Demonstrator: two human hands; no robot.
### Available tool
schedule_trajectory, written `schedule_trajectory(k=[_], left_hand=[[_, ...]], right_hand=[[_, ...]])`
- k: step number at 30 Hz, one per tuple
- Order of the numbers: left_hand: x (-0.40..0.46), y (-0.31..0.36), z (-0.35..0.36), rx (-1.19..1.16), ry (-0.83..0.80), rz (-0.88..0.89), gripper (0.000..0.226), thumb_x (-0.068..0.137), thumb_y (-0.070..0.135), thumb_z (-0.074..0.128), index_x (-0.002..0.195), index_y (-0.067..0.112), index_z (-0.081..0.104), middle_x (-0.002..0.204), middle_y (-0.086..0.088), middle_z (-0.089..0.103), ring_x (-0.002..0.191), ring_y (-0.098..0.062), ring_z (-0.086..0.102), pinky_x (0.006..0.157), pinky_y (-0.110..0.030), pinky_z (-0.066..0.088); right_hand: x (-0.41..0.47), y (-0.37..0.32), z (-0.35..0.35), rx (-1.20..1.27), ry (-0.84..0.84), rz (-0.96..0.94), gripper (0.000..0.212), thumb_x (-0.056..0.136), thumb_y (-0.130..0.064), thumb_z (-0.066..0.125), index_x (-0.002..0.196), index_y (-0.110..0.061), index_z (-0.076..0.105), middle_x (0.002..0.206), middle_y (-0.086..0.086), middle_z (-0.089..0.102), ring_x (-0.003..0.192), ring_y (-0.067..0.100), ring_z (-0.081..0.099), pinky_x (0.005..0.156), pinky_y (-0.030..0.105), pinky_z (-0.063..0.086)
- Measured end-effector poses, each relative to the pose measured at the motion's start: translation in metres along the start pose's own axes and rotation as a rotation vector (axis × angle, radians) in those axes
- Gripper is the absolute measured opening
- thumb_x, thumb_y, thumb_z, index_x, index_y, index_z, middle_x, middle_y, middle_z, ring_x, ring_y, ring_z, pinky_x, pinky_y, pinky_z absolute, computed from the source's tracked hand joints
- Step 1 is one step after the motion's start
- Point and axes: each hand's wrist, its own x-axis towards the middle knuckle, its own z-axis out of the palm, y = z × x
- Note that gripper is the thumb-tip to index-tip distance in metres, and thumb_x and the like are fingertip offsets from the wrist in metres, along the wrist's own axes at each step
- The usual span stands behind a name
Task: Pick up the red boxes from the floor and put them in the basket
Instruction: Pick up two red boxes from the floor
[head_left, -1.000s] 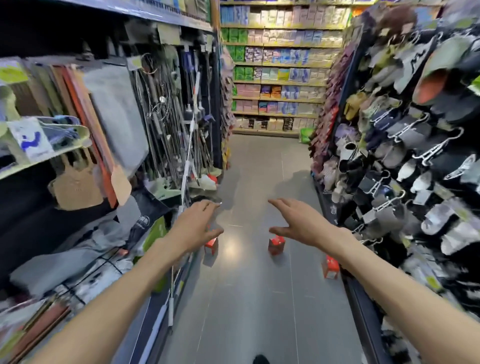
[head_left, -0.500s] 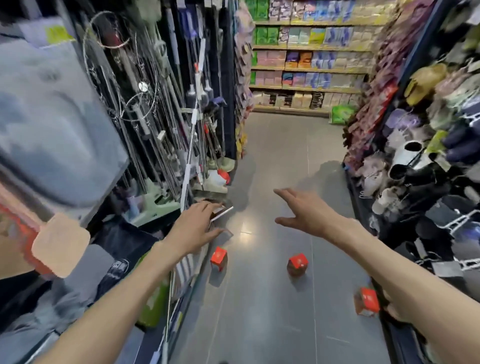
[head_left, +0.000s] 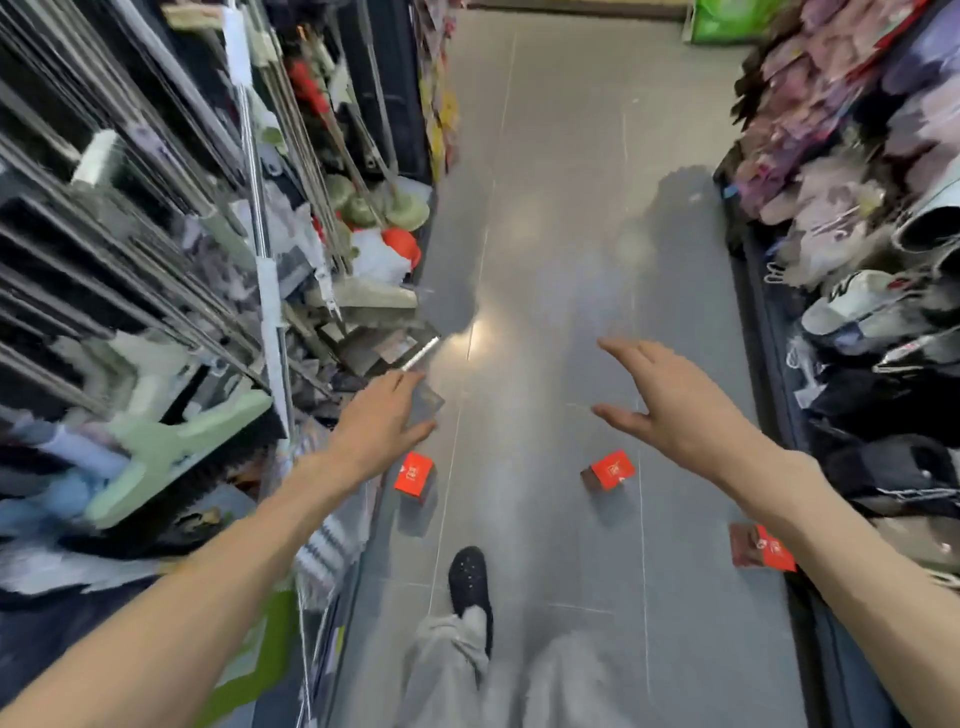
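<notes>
While 3 red boxes (head_left: 608, 470) lie floored: both hands (head_left: 670, 410), fingers (head_left: 618, 349) spread, seemingly empty.

Grey tiled floor (head_left: 561, 249): smooth, semi-glossy. Red cardboard box (head_left: 609, 470) below the right fingers (head_left: 623, 353): smooth, printed.

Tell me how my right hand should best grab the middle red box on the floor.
Come down from above with the right hand and pinch the middle red box across two opposite side faces. It is a small cube resting flat on the floor, standing apart from the others, so its sides look free.
</notes>
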Motion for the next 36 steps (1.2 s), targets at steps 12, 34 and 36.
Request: schedule_trajectory(k=[12, 34, 36], left_hand=[[0.136, -0.181, 0.333, -0.080, -0.149, -0.310, 0.084, 0.078, 0.031, 0.078, 0.143, 0.001, 0.035, 0.135, -0.023, 0.047, 0.122, -0.043, 0.046, 0.101, -0.052, 0.040], [0.162, -0.213, 0.515, 0.096, -0.220, -0.398, 0.095, 0.055, 0.050, 0.090, 0.126, 0.008, 0.044, 0.103, -0.029, 0.054, 0.092, -0.048, 0.049, 0.070, -0.055, 0.045], [0.173, -0.192, 0.503, 0.048, -0.292, -0.328, 0.091, 0.055, 0.056, 0.086, 0.125, 0.016, 0.044, 0.103, -0.018, 0.060, 0.089, -0.043, 0.055, 0.067, -0.050, 0.048]], right_hand=[[0.158, 0.146, 0.272, 0.017, -0.172, 0.009, 0.073, 0.085, -0.042, 0.066, 0.147, -0.011, 0.041, 0.144, 0.011, 0.049, 0.128, 0.034, 0.049, 0.103, 0.045, 0.041], [0.169, 0.250, 0.476, 0.106, -0.211, 0.089, 0.076, 0.091, -0.042, 0.067, 0.152, -0.015, 0.031, 0.154, 0.006, 0.038, 0.137, 0.024, 0.040, 0.111, 0.038, 0.038], [0.155, 0.283, 0.478, 0.056, -0.215, 0.111, 0.079, 0.089, -0.038, 0.071, 0.151, -0.014, 0.030, 0.153, 0.007, 0.037, 0.137, 0.027, 0.041, 0.109, 0.043, 0.041]])
